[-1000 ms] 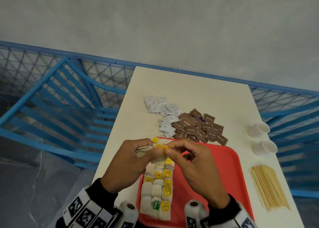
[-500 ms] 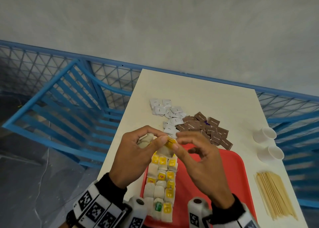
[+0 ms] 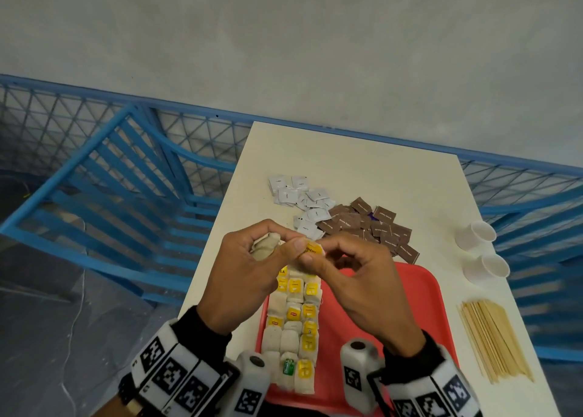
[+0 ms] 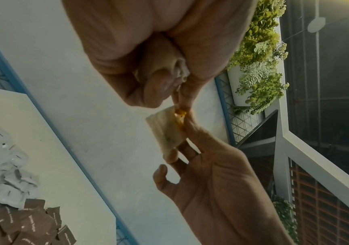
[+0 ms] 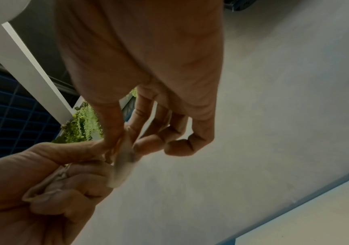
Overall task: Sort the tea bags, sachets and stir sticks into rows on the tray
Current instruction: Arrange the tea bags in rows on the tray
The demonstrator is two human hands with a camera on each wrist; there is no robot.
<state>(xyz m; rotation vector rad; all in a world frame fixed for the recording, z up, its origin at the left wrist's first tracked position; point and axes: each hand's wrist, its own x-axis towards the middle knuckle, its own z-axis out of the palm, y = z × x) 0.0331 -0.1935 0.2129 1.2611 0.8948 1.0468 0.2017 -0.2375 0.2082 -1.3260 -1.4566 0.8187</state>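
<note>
Both hands are raised above the far left corner of the red tray [image 3: 410,296]. My left hand [image 3: 249,268] grips a small bunch of beige tea bags [image 3: 265,246] in its curled fingers. My right hand [image 3: 350,278] pinches one tea bag [image 4: 167,131] with a yellow tag [image 3: 310,248] between thumb and forefinger, and the left thumb touches the same tag. Rows of tea bags [image 3: 295,325] with yellow tags lie along the tray's left side. White sachets [image 3: 303,199] and brown sachets [image 3: 375,224] lie in heaps beyond the tray. Wooden stir sticks [image 3: 492,337] lie at the right.
Two white paper cups [image 3: 476,233] [image 3: 492,267] lie on their sides near the table's right edge. A blue metal railing [image 3: 104,177] runs to the left of and behind the cream table [image 3: 362,161]. One tea bag in the row carries a green tag [image 3: 287,367].
Both hands have lifted a little off the tray while keeping their hold on the tea bags. The head view has tilted, so the table sits lower and further right in it.
</note>
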